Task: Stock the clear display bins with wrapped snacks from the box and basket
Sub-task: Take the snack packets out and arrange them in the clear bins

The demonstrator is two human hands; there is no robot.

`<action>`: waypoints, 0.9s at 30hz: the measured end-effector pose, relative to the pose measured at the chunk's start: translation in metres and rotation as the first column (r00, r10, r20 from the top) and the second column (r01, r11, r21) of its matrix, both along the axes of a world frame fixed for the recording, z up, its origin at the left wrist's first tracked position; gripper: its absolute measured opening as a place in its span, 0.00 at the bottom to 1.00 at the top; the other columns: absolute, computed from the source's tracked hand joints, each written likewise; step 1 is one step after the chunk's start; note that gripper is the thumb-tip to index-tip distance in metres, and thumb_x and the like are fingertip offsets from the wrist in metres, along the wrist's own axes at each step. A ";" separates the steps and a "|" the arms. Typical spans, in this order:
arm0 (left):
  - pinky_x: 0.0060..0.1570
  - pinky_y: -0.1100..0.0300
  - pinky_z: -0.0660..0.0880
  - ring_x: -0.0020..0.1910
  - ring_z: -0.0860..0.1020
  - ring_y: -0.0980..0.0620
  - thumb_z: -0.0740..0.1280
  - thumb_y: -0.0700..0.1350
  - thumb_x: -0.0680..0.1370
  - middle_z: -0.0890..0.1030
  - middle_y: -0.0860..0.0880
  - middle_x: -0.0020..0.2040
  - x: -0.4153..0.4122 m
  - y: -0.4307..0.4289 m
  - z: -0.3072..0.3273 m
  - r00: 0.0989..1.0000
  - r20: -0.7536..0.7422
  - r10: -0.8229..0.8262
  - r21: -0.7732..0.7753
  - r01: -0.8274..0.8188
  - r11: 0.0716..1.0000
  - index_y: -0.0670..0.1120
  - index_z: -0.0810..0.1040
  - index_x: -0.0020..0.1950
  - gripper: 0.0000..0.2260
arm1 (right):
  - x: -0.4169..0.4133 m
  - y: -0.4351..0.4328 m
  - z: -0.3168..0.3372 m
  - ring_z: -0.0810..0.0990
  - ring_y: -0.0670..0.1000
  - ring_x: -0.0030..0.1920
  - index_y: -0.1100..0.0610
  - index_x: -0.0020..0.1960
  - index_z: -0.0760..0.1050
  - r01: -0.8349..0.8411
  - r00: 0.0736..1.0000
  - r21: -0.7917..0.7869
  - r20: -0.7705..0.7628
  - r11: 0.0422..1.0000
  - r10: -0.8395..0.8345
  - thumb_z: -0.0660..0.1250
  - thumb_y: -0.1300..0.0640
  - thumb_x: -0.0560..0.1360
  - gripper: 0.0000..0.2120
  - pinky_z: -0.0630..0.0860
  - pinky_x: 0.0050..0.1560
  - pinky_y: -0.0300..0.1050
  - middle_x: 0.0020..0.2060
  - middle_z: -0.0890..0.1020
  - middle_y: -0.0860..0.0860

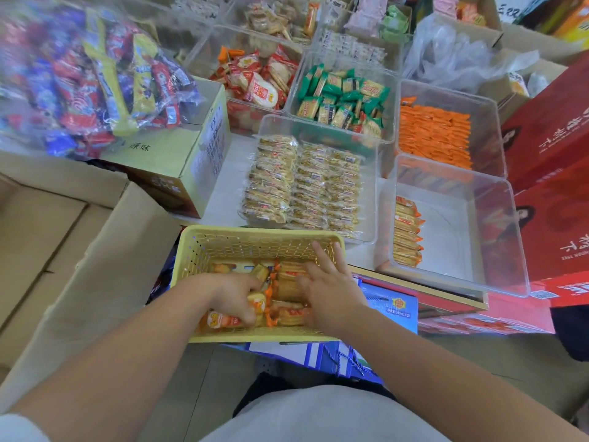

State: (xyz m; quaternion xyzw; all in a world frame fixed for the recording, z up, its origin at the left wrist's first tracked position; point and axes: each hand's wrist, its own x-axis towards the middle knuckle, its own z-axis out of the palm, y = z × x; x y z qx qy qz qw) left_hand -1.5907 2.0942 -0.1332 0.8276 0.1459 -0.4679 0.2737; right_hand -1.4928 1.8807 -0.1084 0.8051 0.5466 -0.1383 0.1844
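- Your left hand (236,298) curls round glossy orange-wrapped packets (221,321) in the yellow lattice basket (255,230).
- Your right hand (330,291) lies splayed on them, seemingly not gripping.
- Clear rigid bin (497,250) beside it holds one short row.

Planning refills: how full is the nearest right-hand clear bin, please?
Mostly empty: the bin holds one row of snacks by its left wall.

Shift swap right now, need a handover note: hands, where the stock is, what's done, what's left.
Left hand: grips an orange-wrapped pack inside the yellow basket.
Right hand: open, resting on the packs beside it.
Done: one short row of matching packs stands along the left wall of the near-right clear bin.
Left: most of that bin is bare; the basket's remaining packs probably go there.
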 end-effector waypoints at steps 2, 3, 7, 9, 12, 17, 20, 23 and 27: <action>0.68 0.49 0.74 0.73 0.71 0.45 0.75 0.56 0.68 0.66 0.49 0.80 -0.005 0.003 0.005 1.000 -0.006 0.007 -0.010 -0.007 1.000 0.55 0.59 0.82 0.45 | 0.000 0.005 0.001 0.42 0.63 0.80 0.49 0.68 0.74 0.037 0.998 0.033 -0.044 0.999 -0.036 0.65 0.36 0.74 0.28 0.26 0.71 0.70 0.71 0.72 0.53; 0.67 0.48 0.74 0.72 0.72 0.45 0.75 0.56 0.68 0.67 0.49 0.79 -0.007 0.004 0.007 1.000 -0.003 0.014 -0.019 -0.014 1.000 0.55 0.59 0.82 0.45 | 0.000 0.007 0.001 0.44 0.62 0.80 0.49 0.68 0.74 0.059 0.996 0.054 -0.067 0.997 -0.056 0.64 0.35 0.75 0.27 0.26 0.73 0.68 0.70 0.72 0.53; 0.56 0.55 0.76 0.61 0.75 0.49 0.77 0.54 0.68 0.71 0.49 0.74 -0.013 0.008 0.014 0.995 0.042 0.085 -0.057 -0.083 0.995 0.54 0.61 0.81 0.44 | -0.005 0.010 0.007 0.55 0.59 0.79 0.49 0.70 0.74 0.194 0.963 0.144 -0.219 0.970 -0.160 0.62 0.38 0.78 0.24 0.43 0.79 0.61 0.69 0.74 0.50; 0.44 0.61 0.73 0.56 0.76 0.49 0.78 0.52 0.69 0.74 0.48 0.68 -0.018 0.011 0.018 0.986 0.072 0.151 -0.078 -0.146 0.986 0.53 0.62 0.81 0.43 | -0.008 0.010 0.013 0.62 0.56 0.76 0.49 0.71 0.73 0.278 0.916 0.163 -0.341 0.947 -0.210 0.62 0.41 0.80 0.23 0.56 0.77 0.56 0.69 0.74 0.50; 0.41 0.58 0.74 0.56 0.80 0.47 0.78 0.51 0.68 0.80 0.47 0.63 -0.023 0.014 0.030 0.931 0.187 0.315 -0.142 -0.292 0.946 0.50 0.69 0.75 0.37 | -0.011 0.009 0.025 0.70 0.52 0.70 0.50 0.71 0.74 0.480 0.759 0.162 -0.570 0.862 -0.315 0.63 0.42 0.80 0.22 0.68 0.70 0.51 0.67 0.76 0.49; 0.42 0.51 0.83 0.48 0.87 0.44 0.81 0.48 0.63 0.87 0.45 0.53 -0.019 -0.012 0.060 0.451 0.029 0.892 -0.709 -0.620 0.336 0.53 0.81 0.59 0.25 | -0.017 0.007 0.050 0.81 0.44 0.57 0.45 0.66 0.77 0.849 0.029 -0.161 -0.937 0.503 -0.349 0.63 0.38 0.80 0.19 0.79 0.56 0.43 0.57 0.83 0.42; 0.40 0.51 0.83 0.46 0.87 0.42 0.78 0.44 0.68 0.87 0.40 0.53 -0.010 -0.049 0.075 0.267 -0.191 0.944 -0.834 -0.552 -0.013 0.52 0.86 0.53 0.14 | -0.016 0.000 0.064 0.86 0.49 0.51 0.46 0.62 0.78 0.898 -0.170 -0.246 -0.959 0.365 -0.229 0.64 0.41 0.81 0.14 0.83 0.53 0.49 0.52 0.85 0.48; 0.46 0.42 0.84 0.53 0.86 0.37 0.79 0.46 0.72 0.86 0.38 0.55 0.002 -0.087 0.081 0.216 -0.271 0.938 -0.828 -0.550 -0.112 0.50 0.85 0.56 0.14 | -0.010 -0.014 0.073 0.86 0.55 0.48 0.52 0.59 0.78 0.941 -0.153 -0.193 -0.975 0.279 -0.160 0.63 0.47 0.83 0.11 0.84 0.52 0.58 0.49 0.86 0.54; 0.60 0.28 0.76 0.62 0.81 0.30 0.72 0.49 0.75 0.83 0.34 0.60 0.021 -0.123 0.082 0.146 -0.343 0.928 -0.799 -0.564 -0.207 0.44 0.82 0.63 0.18 | 0.006 -0.038 0.071 0.87 0.53 0.49 0.51 0.60 0.78 0.964 -0.100 -0.129 -0.986 0.231 -0.133 0.62 0.48 0.83 0.10 0.84 0.45 0.49 0.51 0.86 0.52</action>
